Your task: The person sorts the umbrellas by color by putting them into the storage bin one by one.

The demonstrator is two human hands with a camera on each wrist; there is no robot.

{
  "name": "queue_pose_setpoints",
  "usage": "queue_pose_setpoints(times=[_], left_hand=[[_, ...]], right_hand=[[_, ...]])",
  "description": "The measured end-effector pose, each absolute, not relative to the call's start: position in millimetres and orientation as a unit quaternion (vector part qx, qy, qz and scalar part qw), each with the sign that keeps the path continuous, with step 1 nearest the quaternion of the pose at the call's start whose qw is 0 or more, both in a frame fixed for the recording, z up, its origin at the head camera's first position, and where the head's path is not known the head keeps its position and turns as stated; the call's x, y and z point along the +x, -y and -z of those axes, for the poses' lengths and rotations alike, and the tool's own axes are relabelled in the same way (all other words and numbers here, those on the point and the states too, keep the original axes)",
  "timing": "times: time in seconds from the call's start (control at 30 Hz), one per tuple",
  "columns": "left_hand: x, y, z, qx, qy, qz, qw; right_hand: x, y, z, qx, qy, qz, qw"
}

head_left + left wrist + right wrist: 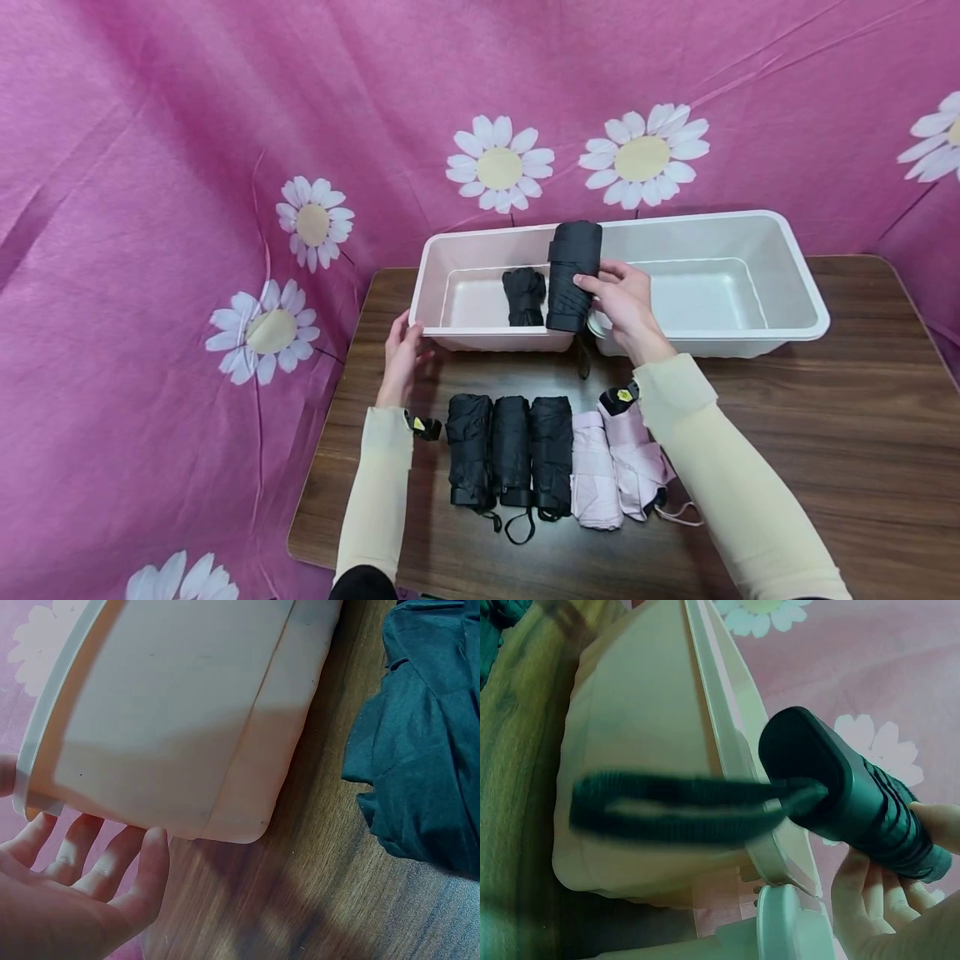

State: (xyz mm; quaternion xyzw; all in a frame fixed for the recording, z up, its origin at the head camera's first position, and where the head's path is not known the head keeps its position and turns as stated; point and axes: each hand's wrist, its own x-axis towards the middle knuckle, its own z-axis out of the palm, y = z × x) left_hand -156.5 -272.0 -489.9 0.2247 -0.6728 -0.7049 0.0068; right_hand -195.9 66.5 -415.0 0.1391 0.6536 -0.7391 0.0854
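Observation:
My right hand [628,308] grips a black folded umbrella [574,275] above the right end of the left white plastic bin [495,332]. In the right wrist view, the umbrella's handle end [802,769] points toward the camera, with its wrist strap [667,810] dangling. My left hand [400,358] holds the left bin's near-left corner. In the left wrist view, its fingers [112,862] lie against the outer wall and the thumb is at the rim [45,720]. Another black folded umbrella [524,296] lies inside that bin.
A second white bin [750,336] stands directly to the right. In front of the bins, black folded umbrellas [512,450] and two pink ones [596,471] lie in a row on the wooden table [847,467]. A pink flowered cloth [390,100] hangs behind.

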Motion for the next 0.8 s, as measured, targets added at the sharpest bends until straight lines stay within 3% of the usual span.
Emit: queue_pose_setpoints(times=[0.8], left_hand=[[-156.1, 271.3, 490.3, 0.224, 0.668, 0.709, 0.007]], right_hand=[[-204.9, -53.0, 414.5, 0.141, -0.661, 0.736, 0.037]])
